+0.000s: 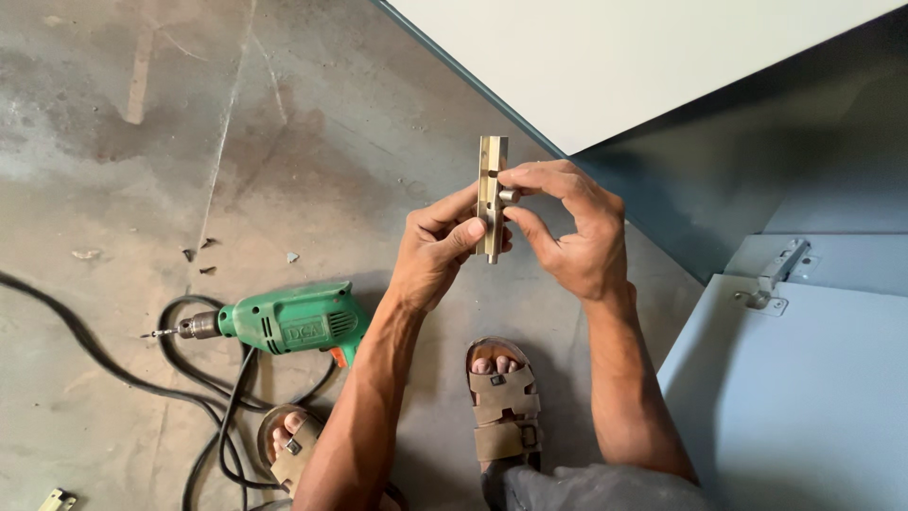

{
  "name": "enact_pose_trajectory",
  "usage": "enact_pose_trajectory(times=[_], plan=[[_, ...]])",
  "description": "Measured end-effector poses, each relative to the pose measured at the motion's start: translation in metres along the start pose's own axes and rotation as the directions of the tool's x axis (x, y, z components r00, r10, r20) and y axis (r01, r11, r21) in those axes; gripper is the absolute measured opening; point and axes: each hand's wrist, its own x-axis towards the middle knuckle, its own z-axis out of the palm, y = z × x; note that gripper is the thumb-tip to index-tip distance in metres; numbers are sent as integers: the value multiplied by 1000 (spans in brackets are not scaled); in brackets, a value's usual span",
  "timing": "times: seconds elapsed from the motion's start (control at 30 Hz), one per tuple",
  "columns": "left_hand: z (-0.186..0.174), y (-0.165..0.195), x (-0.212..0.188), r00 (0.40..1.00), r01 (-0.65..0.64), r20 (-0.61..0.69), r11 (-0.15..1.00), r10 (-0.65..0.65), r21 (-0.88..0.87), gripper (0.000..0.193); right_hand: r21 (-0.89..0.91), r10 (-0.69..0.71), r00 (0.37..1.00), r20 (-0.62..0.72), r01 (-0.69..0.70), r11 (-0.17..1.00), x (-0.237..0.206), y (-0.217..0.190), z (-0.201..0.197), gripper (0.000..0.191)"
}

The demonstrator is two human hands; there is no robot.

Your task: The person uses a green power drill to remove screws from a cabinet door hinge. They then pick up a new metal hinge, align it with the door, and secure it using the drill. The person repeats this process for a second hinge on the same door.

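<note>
I hold a brass-coloured sliding door bolt (491, 163) upright in front of me, above the concrete floor. My left hand (435, 251) grips its lower half, thumb pressed against the plate. My right hand (572, 232) pinches the small knob on the bolt's right side between thumb and forefinger. The lower end of the bolt is partly hidden by my fingers.
A green electric drill (284, 322) with a bit lies on the floor at the left, its black cable (203, 397) looping near my sandalled feet (504, 402). A grey-blue cabinet panel (804, 397) with a metal hinge (776, 279) stands at the right. A white board (615, 57) lies above.
</note>
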Motion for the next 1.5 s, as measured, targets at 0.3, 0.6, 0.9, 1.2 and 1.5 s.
enact_pose_trajectory(times=[0.3,0.6,0.9,1.2,1.5], plan=[[-2,-1,5,1000,-17,21,999,18,-35,57,2,-34,998,-45,34,999,2,6,6,37],[-4,-4,11,1000,-10,12,999,10,-47,57,-39,-29,998,-53,27,999,5,11,5,36],[-1,-4,18,1000,12,-21,1000,-12,11,57,-100,-25,999,-47,20,995,6,14,4,34],[0,-2,20,1000,-10,4,999,10,50,58,-95,-65,996,-63,59,994,7,21,6,31],[-1,-10,22,999,-42,3,996,42,80,57,-74,-74,994,-75,69,995,3,24,7,25]])
